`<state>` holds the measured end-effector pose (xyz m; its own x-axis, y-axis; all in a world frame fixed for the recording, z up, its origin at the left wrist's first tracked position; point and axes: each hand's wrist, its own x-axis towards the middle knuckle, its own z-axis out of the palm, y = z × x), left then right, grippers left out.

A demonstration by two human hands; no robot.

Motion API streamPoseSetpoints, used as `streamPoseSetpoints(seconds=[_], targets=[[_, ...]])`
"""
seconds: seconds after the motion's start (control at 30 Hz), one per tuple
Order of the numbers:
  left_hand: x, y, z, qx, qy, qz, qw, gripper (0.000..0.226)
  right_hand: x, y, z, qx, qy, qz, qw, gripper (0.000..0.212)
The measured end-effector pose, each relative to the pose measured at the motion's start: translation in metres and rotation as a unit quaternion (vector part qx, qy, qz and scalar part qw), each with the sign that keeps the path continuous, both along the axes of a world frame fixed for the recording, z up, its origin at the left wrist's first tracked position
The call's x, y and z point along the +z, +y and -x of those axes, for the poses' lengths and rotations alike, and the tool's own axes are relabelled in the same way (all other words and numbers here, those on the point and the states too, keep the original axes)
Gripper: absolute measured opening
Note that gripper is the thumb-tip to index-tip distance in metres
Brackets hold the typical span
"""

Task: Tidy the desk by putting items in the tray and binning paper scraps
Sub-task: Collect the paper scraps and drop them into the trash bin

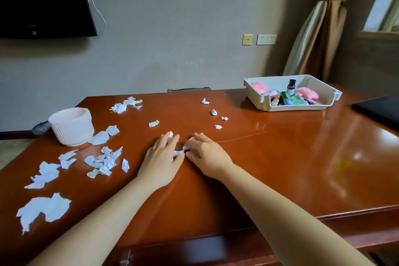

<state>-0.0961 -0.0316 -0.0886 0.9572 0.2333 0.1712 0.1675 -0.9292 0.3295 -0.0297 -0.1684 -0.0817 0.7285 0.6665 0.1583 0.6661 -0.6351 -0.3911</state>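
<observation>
1. At far left, a dark screen (43, 0) on the wall was cut off by the top and left of the frame. A dark round object (40, 128) behind the bin was mostly hidden, and what it was could not be told.
2. Torn paper scraps (101, 161), ragged and white, some printed, lay scattered over the left of the glossy red-brown wooden surface (280, 157). The nearest ones lay close to its front edge.
3. The bin (72, 129), pale pink, round and ribbed, stood open-topped near the left edge, with scraps just beside its base.
4. The left grip (164, 155) lay palm-down at the middle, released. Its nearly straight fingers pressed on the middle scraps (178, 153), which were largely hidden beneath.
5. The right grip (207, 153), just beside it, curled its fingers round some of those same scraps, grasping them. How many could not be seen.
6. Small crumpled bits (214, 112) lay well apart, farther back and to the right.
7. The tray (302, 107), white plastic with a low front wall, sat at the back right. It held pink plush toys (308, 94), a dark-capped bottle (291, 86) and green packets (293, 100); the smaller contents were hard to make out.
8. Polished wood lay open between the right grip and the tray. A dark flat object (380, 110) was cut off at the right edge.
</observation>
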Motion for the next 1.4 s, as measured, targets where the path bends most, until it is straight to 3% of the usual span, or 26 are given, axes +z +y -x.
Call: streamPoseSetpoints(seconds=[0.17, 0.37, 0.57, 0.67, 0.73, 0.8, 0.9, 0.97, 1.03, 1.1, 1.2, 1.4], targets=[[0.0, 0.007, -0.028, 0.017, 0.009, -0.017, 1.0, 0.045, -0.001, -0.001, -0.033, 0.002, -0.047, -0.049, 0.998, 0.016], [0.0, 0.016, -0.053, 0.029, -0.084, 0.063, 0.994, 0.003, -0.002, -0.002, -0.078, -0.082, -0.107, 0.001, 0.991, 0.027], [0.002, 0.021, -0.07, 0.022, -0.111, 0.076, 0.991, 0.011, -0.001, 0.008, -0.122, -0.155, -0.047, 0.065, 0.985, 0.062], [0.003, 0.024, -0.075, 0.01, -0.108, 0.102, 0.989, 0.015, -0.002, 0.015, -0.141, -0.168, 0.0, 0.069, 0.983, 0.066], [0.003, 0.024, -0.074, 0.0, -0.116, 0.114, 0.987, 0.017, 0.0, 0.019, -0.146, -0.149, 0.014, 0.059, 0.987, 0.058], [0.005, 0.025, -0.071, 0.006, -0.141, 0.061, 0.988, 0.024, 0.003, 0.019, -0.143, -0.108, 0.012, 0.018, 0.994, 0.039], [0.012, 0.025, -0.064, 0.039, -0.11, -0.074, 0.99, 0.058, 0.006, 0.012, -0.129, -0.057, -0.005, -0.03, 0.998, 0.026], [0.017, 0.024, -0.06, 0.067, -0.055, -0.147, 0.985, 0.073, 0.005, 0.007, -0.116, -0.029, -0.013, -0.027, 0.999, 0.028], [0.019, 0.024, -0.057, 0.09, -0.022, -0.178, 0.98, 0.079, 0.004, 0.005, -0.104, -0.049, -0.075, 0.001, 0.996, 0.045], [0.019, 0.027, -0.055, 0.103, -0.008, -0.177, 0.979, 0.079, 0.005, 0.006, -0.099, -0.107, -0.13, 0.042, 0.985, 0.058], [0.023, 0.033, -0.051, 0.083, 0.014, -0.159, 0.984, 0.073, 0.004, 0.006, -0.097, -0.148, -0.128, 0.11, 0.975, 0.067], [0.034, 0.027, -0.053, -0.025, 0.044, -0.157, 0.986, 0.051, 0.005, 0.01, -0.099, -0.065, -0.169, 0.102, 0.978, 0.05]])
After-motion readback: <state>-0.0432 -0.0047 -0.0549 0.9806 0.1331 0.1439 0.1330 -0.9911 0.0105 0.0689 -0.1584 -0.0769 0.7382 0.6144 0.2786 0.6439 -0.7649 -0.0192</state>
